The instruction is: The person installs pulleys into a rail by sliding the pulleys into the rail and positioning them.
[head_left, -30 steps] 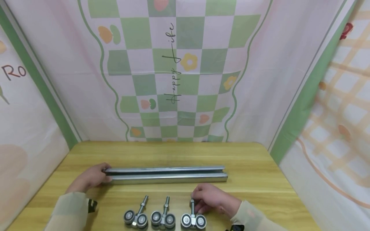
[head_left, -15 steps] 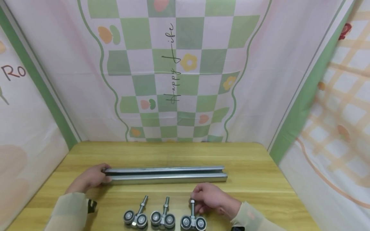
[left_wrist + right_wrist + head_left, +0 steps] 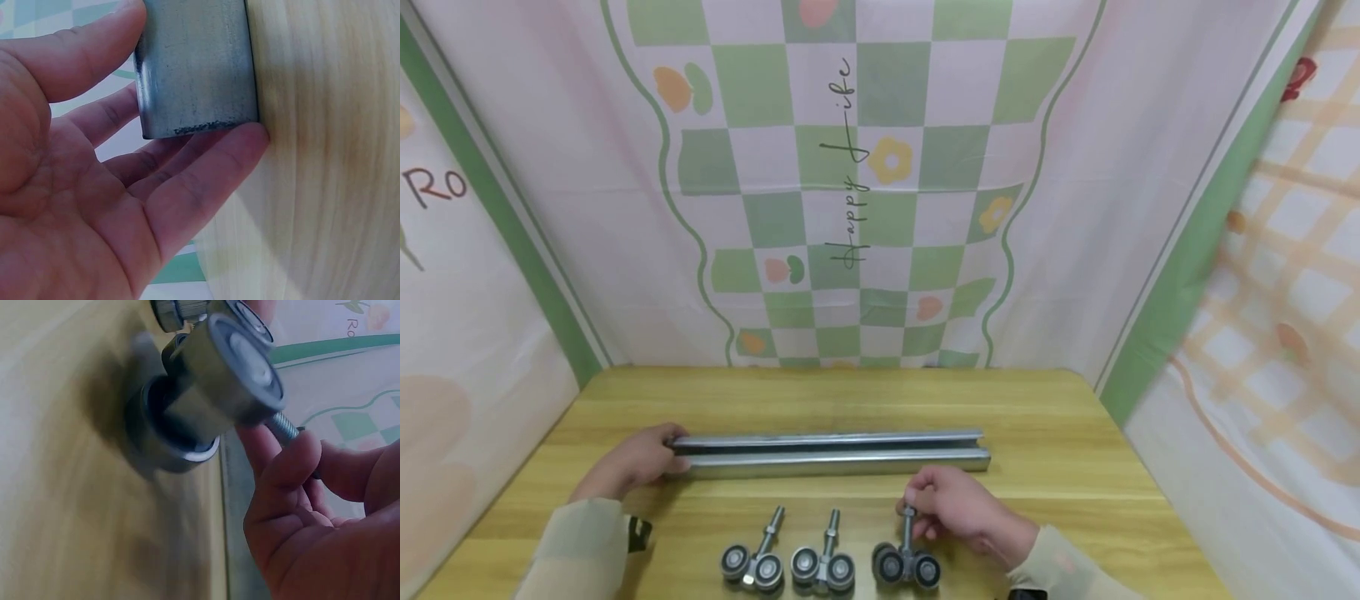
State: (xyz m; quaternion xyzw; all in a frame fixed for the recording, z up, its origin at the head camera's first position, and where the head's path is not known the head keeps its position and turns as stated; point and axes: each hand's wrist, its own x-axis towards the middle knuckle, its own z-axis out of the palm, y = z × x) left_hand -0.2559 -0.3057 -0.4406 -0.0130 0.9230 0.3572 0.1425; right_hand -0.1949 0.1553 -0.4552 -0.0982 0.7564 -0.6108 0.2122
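Note:
A long, silvery C-shaped steel track [image 3: 842, 467] lies crosswise on the table, its slot facing me. My left hand [image 3: 636, 458] holds its left end; in the left wrist view the thumb is at one edge of the track [image 3: 197, 69] and the fingers reach past its end. With thumb and fingertips, my right hand [image 3: 958, 507] pinches the threaded bolt of a roller trolley [image 3: 891, 567]. That trolley's bolt points up and its wheels hang below. The right wrist view shows the wheels [image 3: 250, 369] close up, near the wood.
Two more roller trolleys, one at the left [image 3: 768, 572] and one in the middle [image 3: 841, 572], stand near the front with their bolts leaning upward. The wooden table [image 3: 1037, 417] is enclosed by printed fabric curtains [image 3: 820, 208] at the back and sides.
The right hand has moved slightly up and right, and the trolley it pinches has turned, showing its wheels at an angle. The left hand and the track stay put.

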